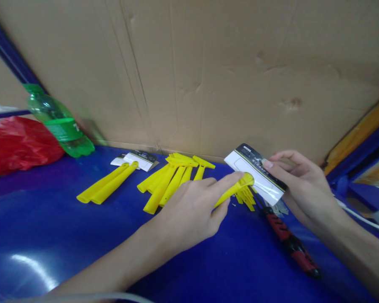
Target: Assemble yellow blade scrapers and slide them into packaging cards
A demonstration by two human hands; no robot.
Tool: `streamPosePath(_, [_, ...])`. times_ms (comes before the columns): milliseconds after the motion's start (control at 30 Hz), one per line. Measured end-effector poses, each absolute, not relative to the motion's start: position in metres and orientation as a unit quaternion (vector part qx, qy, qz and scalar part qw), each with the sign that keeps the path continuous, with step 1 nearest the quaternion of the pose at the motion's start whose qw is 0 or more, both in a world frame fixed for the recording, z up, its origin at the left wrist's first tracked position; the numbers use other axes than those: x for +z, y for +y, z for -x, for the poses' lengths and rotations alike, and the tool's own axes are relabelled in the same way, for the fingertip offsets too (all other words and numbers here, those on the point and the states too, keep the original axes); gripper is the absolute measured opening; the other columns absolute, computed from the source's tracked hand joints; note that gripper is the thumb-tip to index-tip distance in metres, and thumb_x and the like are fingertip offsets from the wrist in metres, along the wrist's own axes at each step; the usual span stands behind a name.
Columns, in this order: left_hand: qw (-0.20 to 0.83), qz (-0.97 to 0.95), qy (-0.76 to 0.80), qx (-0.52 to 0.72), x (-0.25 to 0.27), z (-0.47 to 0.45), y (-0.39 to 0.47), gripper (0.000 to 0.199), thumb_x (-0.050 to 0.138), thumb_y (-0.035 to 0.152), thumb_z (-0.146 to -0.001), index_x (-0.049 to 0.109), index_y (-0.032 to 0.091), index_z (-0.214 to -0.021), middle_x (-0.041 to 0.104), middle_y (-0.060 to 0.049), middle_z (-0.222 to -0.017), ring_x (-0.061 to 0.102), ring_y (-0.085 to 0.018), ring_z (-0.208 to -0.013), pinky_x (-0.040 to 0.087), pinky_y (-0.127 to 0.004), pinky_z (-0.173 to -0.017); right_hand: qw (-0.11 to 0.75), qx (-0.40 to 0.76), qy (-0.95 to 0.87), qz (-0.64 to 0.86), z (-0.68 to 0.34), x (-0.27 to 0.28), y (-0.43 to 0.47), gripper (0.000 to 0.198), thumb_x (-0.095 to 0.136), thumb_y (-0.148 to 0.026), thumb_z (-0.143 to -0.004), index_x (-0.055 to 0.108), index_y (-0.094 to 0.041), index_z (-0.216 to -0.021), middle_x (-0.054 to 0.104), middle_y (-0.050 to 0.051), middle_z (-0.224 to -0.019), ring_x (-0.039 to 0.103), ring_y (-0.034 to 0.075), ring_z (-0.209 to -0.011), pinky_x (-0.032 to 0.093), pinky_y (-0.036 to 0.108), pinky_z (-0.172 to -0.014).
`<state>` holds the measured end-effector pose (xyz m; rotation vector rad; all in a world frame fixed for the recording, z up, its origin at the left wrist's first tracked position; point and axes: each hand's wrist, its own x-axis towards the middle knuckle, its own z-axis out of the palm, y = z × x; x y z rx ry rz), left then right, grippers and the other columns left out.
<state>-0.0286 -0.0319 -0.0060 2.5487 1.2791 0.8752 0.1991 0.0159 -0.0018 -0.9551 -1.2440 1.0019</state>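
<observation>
My left hand [197, 204] is closed around a yellow plastic handle [229, 192], its index finger stretched along the top toward the rounded end. That end meets the lower edge of a black-and-white printed card [255, 170]; whether it is fixed to the card I cannot tell. With thumb and fingers, my right hand [303, 185] pinches the card's right side. Just below the card lies a red-and-black tool handle [292, 244], perhaps a screwdriver, its tip hidden. More small yellow pieces [246, 198] lie behind the held handle.
To the left, two yellow handles [109, 183] lie with printed cards [139, 160] at their ends. A pile of yellow handles [164, 181] is in the middle of the blue table [44, 235]. A green bottle [61, 122] leans against the cardboard wall [189, 75] beside a red plastic bag [19, 143].
</observation>
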Motion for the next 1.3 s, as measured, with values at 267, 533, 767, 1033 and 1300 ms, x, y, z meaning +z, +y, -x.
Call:
streamPosePath(267, [0.011,-0.849,0.455,0.270,0.012,0.049,-0.035,0.053,0.048,0.025,-0.104,0.051,0.027,-0.157,0.075,-0.016,-0.110,0.072,-0.036,-0.095,0.057,-0.053,-0.087,0.605,0.357,-0.599,0.384,-0.175,-0.001,0.024,0.028,0.095,-0.034,-0.068,0.073,-0.029,-0.085,0.078,0.003,-0.090,0.073,0.022,-0.077,0.060,0.036,-0.064])
streamPosePath(533, [-0.075,-0.864,0.474,0.152,0.004,0.096,-0.044,0.092,0.039,-0.003,-0.085,0.025,0.035,-0.168,0.022,-0.011,-0.177,0.073,-0.039,-0.108,0.061,-0.045,-0.076,0.602,0.364,-0.603,0.376,-0.104,-0.001,0.043,0.023,0.090,-0.039,-0.074,0.076,-0.024,-0.084,0.079,0.003,-0.085,0.071,0.020,-0.074,0.058,0.035,-0.067])
streamPosePath(767, [-0.126,-0.820,0.547,0.112,-0.002,0.163,-0.040,0.083,0.043,0.002,-0.089,0.041,0.042,-0.161,0.037,-0.012,-0.171,0.078,-0.032,-0.090,0.062,-0.049,-0.080,0.528,0.358,-0.680,0.360,-0.044,-0.011,0.059,0.022,0.079,-0.041,-0.082,0.077,-0.021,-0.091,0.080,0.007,-0.094,0.074,0.024,-0.089,0.060,0.040,-0.078])
streamPosePath(1033, [-0.163,-0.801,0.576,0.028,-0.012,0.217,0.006,0.077,0.041,-0.005,-0.088,0.053,0.030,-0.156,0.053,-0.016,-0.158,0.066,-0.034,-0.125,0.053,-0.049,-0.104,0.491,0.372,-0.709,0.344,-0.034,-0.021,0.045,0.017,0.073,-0.038,-0.087,0.070,-0.022,-0.092,0.076,0.005,-0.094,0.071,0.020,-0.081,0.057,0.033,-0.068])
streamPosePath(1300, [-0.199,-0.790,0.580,-0.008,-0.038,0.207,0.009,0.062,0.042,0.002,-0.092,0.065,0.023,-0.147,0.062,-0.025,-0.145,0.054,-0.058,-0.125,0.047,-0.074,-0.088,0.462,0.377,-0.720,0.355,-0.069,-0.017,0.020,0.017,0.071,-0.039,-0.091,0.072,-0.022,-0.092,0.074,0.005,-0.087,0.068,0.019,-0.077,0.056,0.031,-0.067])
